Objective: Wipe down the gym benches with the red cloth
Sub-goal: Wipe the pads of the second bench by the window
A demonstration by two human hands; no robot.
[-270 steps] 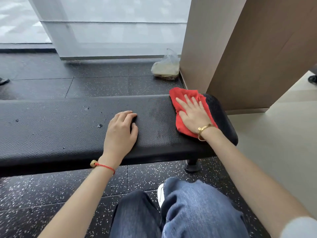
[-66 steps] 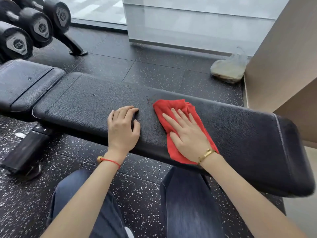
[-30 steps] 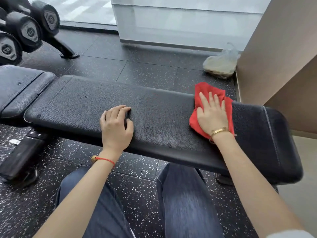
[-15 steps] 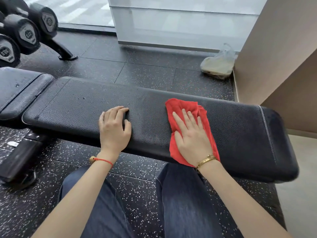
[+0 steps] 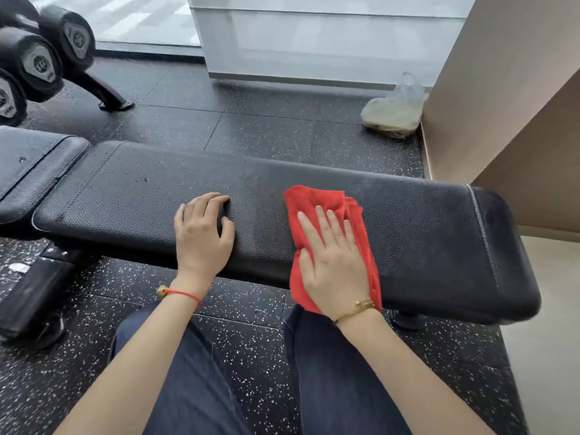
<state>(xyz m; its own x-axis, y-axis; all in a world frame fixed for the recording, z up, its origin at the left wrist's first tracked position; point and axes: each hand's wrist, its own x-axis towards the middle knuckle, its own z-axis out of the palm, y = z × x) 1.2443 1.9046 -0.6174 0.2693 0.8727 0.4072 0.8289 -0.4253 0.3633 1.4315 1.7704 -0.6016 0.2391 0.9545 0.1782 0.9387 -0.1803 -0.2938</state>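
A long black padded gym bench [image 5: 131, 196] runs left to right in front of me, with a second pad section [image 5: 28, 164] at its left end. The red cloth [image 5: 317, 199] lies crumpled on the bench right of centre, its near edge hanging over the front. My right hand [image 5: 334, 262] presses flat on the cloth with fingers spread. My left hand [image 5: 202, 233] rests palm down on the bare bench top left of the cloth, fingers slightly curled, holding nothing. Small specks dot the pad at the left.
Black dumbbells on a rack [image 5: 40, 61] stand at the far left. A plastic bag [image 5: 394, 111] lies on the speckled rubber floor by a beige wall [image 5: 502, 89] at the right. A glass partition [image 5: 314, 36] is behind the bench. My knees are below.
My right hand has slid the red cloth back along the bench from the right end toward the centre and nearer the front edge. My left hand has stayed in place.
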